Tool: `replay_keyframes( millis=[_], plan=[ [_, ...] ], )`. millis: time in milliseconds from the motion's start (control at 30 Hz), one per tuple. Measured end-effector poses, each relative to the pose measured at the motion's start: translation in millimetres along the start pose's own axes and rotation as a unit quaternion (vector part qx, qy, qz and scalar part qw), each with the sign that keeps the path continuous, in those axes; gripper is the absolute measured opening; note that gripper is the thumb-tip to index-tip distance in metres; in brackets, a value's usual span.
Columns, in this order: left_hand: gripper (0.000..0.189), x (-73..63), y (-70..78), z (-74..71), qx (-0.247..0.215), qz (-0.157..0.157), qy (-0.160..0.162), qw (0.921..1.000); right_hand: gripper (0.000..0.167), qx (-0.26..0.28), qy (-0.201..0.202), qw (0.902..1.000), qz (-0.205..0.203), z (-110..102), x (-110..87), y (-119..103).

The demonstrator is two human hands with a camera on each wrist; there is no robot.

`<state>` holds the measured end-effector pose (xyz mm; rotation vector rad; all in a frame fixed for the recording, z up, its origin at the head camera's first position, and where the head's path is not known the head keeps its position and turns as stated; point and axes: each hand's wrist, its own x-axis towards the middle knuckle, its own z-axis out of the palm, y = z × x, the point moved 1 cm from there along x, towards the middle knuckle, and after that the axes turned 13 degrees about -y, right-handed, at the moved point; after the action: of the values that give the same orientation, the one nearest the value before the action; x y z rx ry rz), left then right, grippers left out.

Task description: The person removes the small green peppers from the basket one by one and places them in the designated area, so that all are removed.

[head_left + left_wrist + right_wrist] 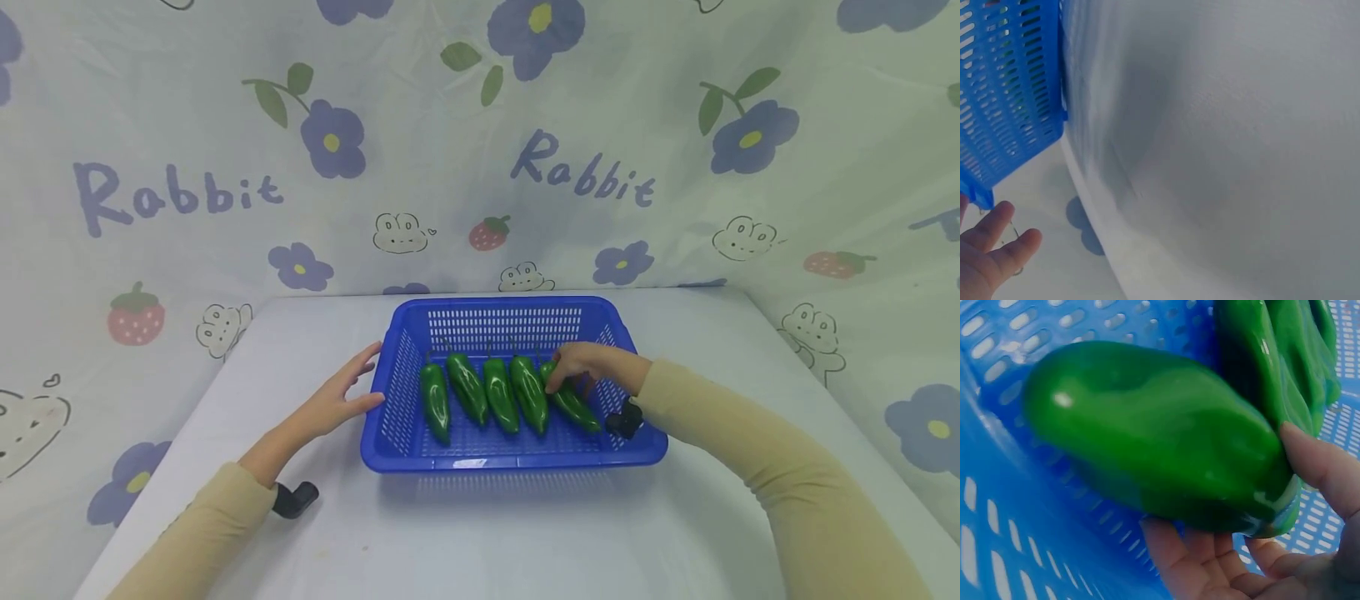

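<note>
Several glossy green peppers lie side by side in a blue plastic basket (480, 464), their stems toward its far wall. My right hand (581, 364) reaches inside and grips the rightmost pepper (576, 410) near its stem end. In the right wrist view, the thumb is on one side of that pepper (1147, 434) and the fingers curl under the other. My left hand (341, 398) is at the basket's left rim, fingers spread and fairly straight, fingertips right at the edge. The left wrist view has the left fingers (1013, 250) just below a basket corner (985, 194).
The basket stands on a white-covered table (322, 533). Behind and around it hangs a pale cloth (420, 125) printed with flowers, rabbits and strawberries. Small black devices are worn at the left wrist (295, 499) and right wrist (625, 418).
</note>
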<state>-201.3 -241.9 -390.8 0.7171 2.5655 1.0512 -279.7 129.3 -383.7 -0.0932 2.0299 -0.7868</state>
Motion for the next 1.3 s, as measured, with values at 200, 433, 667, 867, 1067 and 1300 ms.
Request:
replay_keyframes(
  millis=[200, 433, 667, 867, 1067, 1300],
  plan=[
    [0.075, 1.6, 1.0, -0.1, -0.002, 0.012, -0.004, 0.9999, 0.079, 0.028, 0.01, 0.9992, -0.028, -4, 0.1, -1],
    [0.072, 5.8, 1.6, 0.5, -0.009, 0.023, -0.013, 0.9996, 0.081, 0.059, 0.018, 0.9968, -0.05, -9, -0.6, -1],
    [0.071, 10.4, 0.4, 3.9, -0.012, 0.009, -0.006, 0.9999, 0.081, 0.083, 0.016, 0.9944, -0.064, -10, -1.3, -2],
    [0.073, 18.3, 0.3, 5.7, -0.04, 0.031, 0.003, 0.9987, 0.082, 0.106, 0.022, 0.9916, -0.07, -12, -2.9, -2],
    [0.073, 23.8, -3.0, 8.7, -0.064, 0.036, 0.014, 0.9972, 0.083, 0.129, 0.023, 0.986, -0.103, -14, -6.2, -4],
    [0.073, 25.0, -7.7, 9.8, -0.068, 0.037, 0.014, 0.9969, 0.083, 0.162, 0.025, 0.977, -0.137, -19, -13.1, -7]
  ],
)
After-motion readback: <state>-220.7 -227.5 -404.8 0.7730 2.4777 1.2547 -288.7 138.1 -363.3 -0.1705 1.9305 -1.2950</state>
